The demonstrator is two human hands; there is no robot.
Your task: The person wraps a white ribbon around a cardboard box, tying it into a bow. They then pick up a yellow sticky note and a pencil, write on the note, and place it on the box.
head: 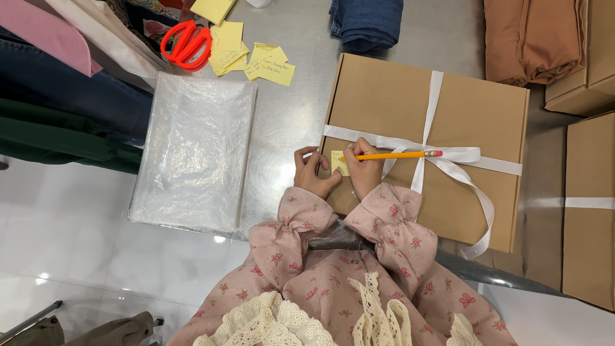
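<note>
- Right hand [365, 172] grips a pencil [392, 155], tip on a yellow note [339, 163].
- Left hand [312, 173], fingers curled, steadies the note on a ribboned box [474, 115].

I'm at the packing table of a small clothing shop, judging by the metal tabletop [288, 122] crowded with folded garments [366, 22], ribbon-tied cardboard boxes [471, 115], a stack of clear plastic bags [192, 150], yellow sticky notes [269, 67] and red scissors [186, 43].
</note>
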